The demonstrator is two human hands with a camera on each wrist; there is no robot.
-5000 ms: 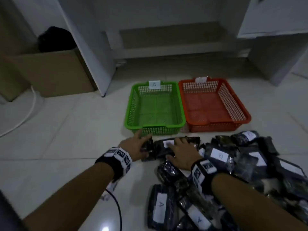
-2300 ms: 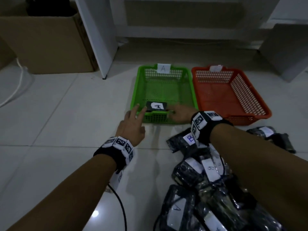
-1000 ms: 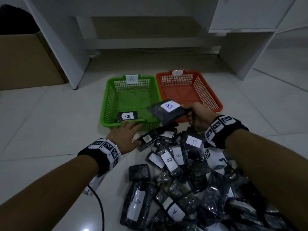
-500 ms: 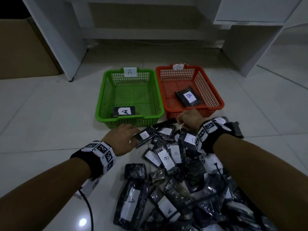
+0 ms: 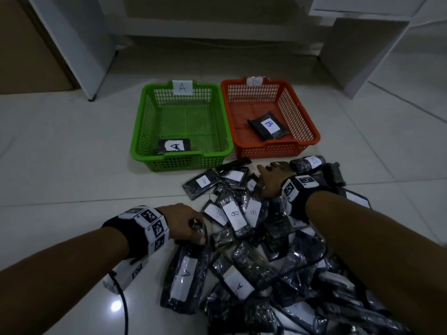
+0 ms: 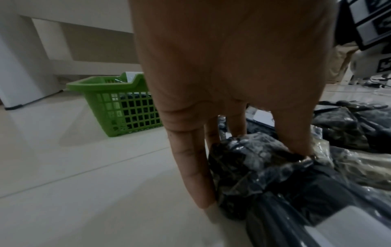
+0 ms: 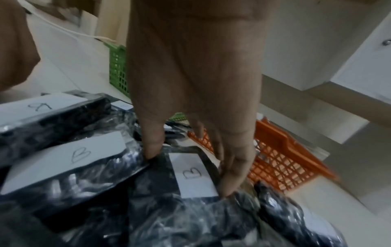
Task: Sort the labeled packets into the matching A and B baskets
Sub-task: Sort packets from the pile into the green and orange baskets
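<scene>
The green basket (image 5: 141, 131), tagged A, holds one A packet (image 5: 174, 146). Beside it, the orange basket (image 5: 306, 122), tagged B, holds one B packet (image 5: 268, 125). A pile of dark packets (image 5: 254, 250) with white A and B labels lies on the floor in front. At the pile's left edge my left hand (image 5: 198, 232) grips a small crumpled dark packet (image 6: 253, 155) between fingers and thumb; its label is hidden. My right hand (image 5: 266, 172) reaches into the pile's far side, thumb and fingertips on opposite edges of a B-labelled packet (image 7: 190, 173).
White cabinet legs (image 5: 79, 44) and a low shelf stand behind the baskets. A cardboard box (image 5: 26, 52) sits at the far left. Pale tiled floor (image 5: 72, 165) stretches left of the baskets and the pile. A cable (image 5: 123, 310) trails from my left wrist.
My left hand has drawn back from the green basket's front to the pile's left edge and taken hold of a small packet. My right hand has settled onto a B packet.
</scene>
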